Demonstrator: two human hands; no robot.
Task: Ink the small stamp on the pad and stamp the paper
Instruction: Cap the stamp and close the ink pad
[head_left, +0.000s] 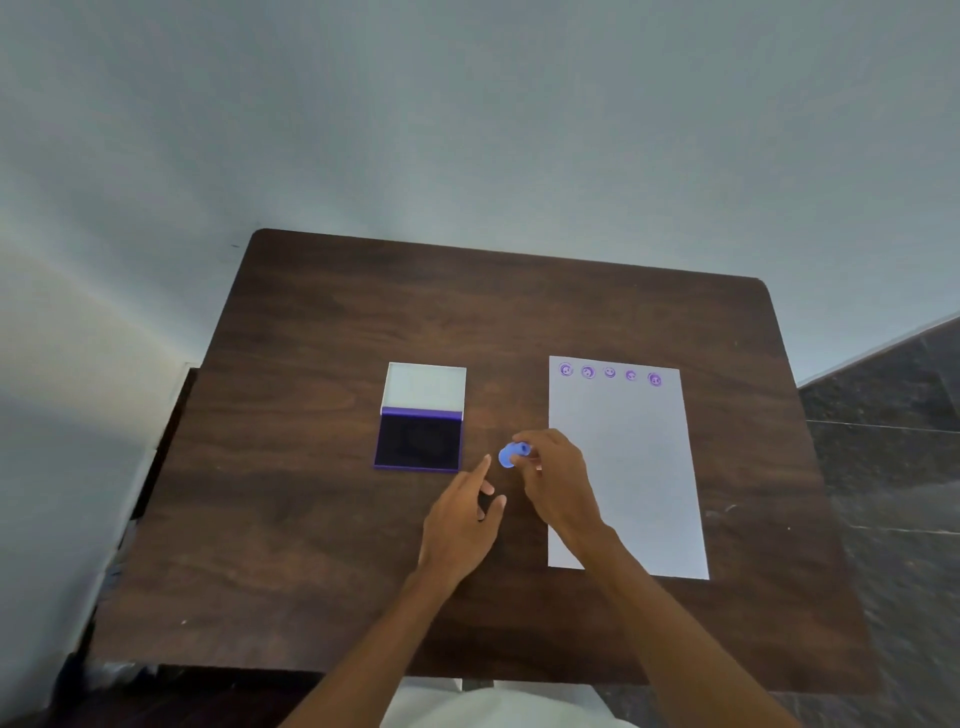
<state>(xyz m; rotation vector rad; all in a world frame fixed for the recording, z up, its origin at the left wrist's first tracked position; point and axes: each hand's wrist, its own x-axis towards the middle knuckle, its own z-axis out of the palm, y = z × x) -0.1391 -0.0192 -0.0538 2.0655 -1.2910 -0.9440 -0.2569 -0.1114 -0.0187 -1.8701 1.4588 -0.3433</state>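
Observation:
A small blue round stamp (511, 453) is pinched in the fingertips of my right hand (558, 480), held between the ink pad and the paper. The ink pad (418, 441) lies open left of it, its dark purple pad facing up and its white lid (425, 387) flipped back. My left hand (465, 514) hovers just below the stamp with fingers spread, index finger pointing toward the pad, holding nothing. The white paper (626, 478) lies at the right and carries a row of several purple round prints (610, 372) along its far edge.
Everything rests on a dark wooden table (311, 519) pushed against a pale wall (467, 130). Dark tiled floor (893, 441) shows past the table's right edge. The near table edge runs just in front of my body.

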